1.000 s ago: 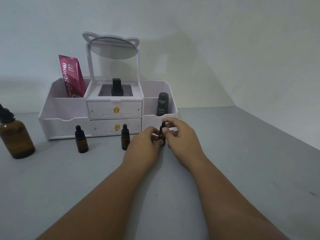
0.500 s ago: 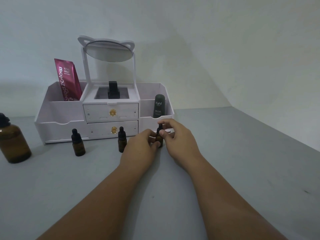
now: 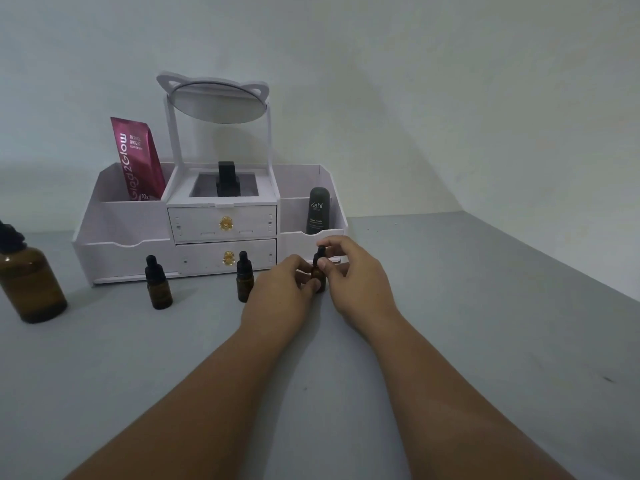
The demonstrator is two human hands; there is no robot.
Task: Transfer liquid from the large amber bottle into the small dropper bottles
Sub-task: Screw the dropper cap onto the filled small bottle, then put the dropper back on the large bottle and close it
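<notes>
One small amber dropper bottle [image 3: 316, 274], black-capped

Three droppers [image 3: 158, 289] [image 3: 244, 280] [image 3: 316, 273] — seemingly one amber bottle [image 3: 33, 285]

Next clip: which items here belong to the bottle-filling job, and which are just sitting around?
Job: large amber bottle; held dropper bottle, body gripped by left hand, cap pinched by right hand; left dropper bottle; middle dropper bottle.

Lying about: white organizer, mirror, pink sachet, Kahf tube, black bottle.
</notes>
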